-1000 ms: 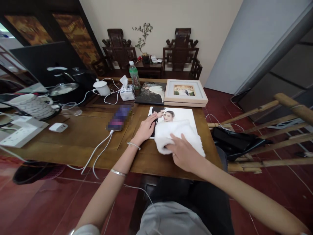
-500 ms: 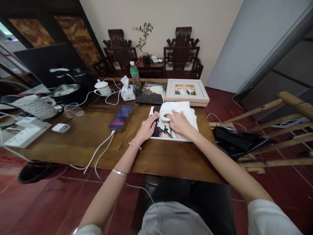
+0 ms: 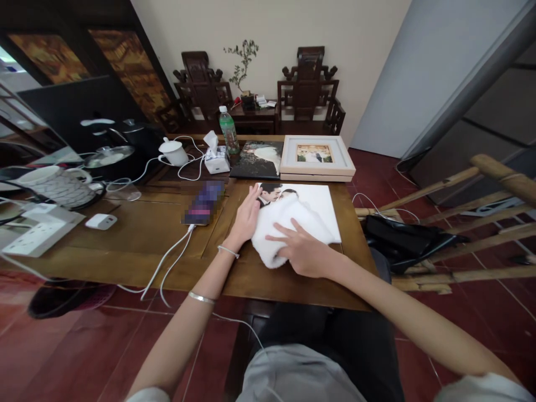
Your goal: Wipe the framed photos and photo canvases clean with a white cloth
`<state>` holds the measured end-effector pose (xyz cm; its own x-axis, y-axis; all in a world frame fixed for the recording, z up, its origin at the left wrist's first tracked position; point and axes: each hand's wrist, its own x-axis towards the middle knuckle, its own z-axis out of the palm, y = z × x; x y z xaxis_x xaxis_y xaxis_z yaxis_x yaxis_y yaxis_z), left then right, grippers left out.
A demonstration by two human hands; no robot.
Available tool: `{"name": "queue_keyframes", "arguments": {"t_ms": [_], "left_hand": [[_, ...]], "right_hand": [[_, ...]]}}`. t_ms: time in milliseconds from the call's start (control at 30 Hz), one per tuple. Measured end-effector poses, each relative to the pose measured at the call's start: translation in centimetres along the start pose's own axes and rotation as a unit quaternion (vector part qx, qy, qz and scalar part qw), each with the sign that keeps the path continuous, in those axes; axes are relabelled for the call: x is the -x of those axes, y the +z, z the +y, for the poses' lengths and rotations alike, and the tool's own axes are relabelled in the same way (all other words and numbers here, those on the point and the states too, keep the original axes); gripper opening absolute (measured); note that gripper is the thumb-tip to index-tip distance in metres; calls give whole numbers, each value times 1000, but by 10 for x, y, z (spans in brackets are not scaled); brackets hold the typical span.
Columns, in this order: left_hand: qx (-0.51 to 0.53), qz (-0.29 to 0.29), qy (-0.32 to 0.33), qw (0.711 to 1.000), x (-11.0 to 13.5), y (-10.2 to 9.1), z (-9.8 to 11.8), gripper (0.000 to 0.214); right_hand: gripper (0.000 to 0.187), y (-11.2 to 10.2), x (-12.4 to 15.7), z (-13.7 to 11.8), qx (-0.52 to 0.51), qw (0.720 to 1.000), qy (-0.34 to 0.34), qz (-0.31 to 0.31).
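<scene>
- Head view: the white cloth (image 3: 278, 220) lies directly beneath the right hand (image 3: 305, 254), bunched on the worktop (image 3: 142, 237) and reaching forward and leftward past the fingertips.
- Right hand: fingers splayed across the top of the cloth, touching it; I cannot tell whether the thumb pinches the rolled fold near it.
- Beneath the cloth is a photo panel (image 3: 324, 201), flat on the worktop; its far strip and right side show, while the cloth covers its middle and overhangs its near edge.
- Left hand (image 3: 246, 216): empty, fingers straight and close together, tilted onto its side along the panel's left edge and just beside the cloth; whether it touches the cloth is unclear.
- Beyond the panel, a dark picture (image 3: 257, 159) and a pale framed photo (image 3: 316, 153) lie side by side.
- Left of the left hand, well apart from it, lies a blurred-out phone (image 3: 203, 204) with a white cable (image 3: 172, 245) attached.
</scene>
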<state>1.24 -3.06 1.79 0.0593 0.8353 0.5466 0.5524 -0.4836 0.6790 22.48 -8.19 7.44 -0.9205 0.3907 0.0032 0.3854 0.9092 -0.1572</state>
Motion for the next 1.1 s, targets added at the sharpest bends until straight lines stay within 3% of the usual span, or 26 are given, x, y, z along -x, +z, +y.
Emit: {"name": "queue_keyframes", "arguments": {"t_ms": [167, 300, 500, 667, 800, 933, 1100], "left_hand": [[-71, -99, 7, 993, -1, 5, -2, 51], [-94, -128, 11, 987, -1, 5, -1, 46], [-108, -124, 6, 986, -1, 5, -2, 43], [-121, -119, 16, 985, -1, 6, -6, 42], [-125, -118, 21, 985, -1, 5, -6, 41], [-113, -117, 17, 987, -1, 4, -3, 41], [-102, -118, 5, 988, -1, 5, 0, 43]], "right_hand": [[47, -14, 43, 8, -23, 997, 80, 10], [50, -16, 44, 40, -4, 985, 166, 51], [51, -19, -18, 82, -34, 964, 236, 120], [42, -28, -90, 85, -118, 960, 211, 144], [42, -31, -116, 84, -129, 964, 195, 126], [41, -31, -97, 89, -141, 961, 204, 125], [45, -29, -33, 110, -100, 956, 229, 154]]}}
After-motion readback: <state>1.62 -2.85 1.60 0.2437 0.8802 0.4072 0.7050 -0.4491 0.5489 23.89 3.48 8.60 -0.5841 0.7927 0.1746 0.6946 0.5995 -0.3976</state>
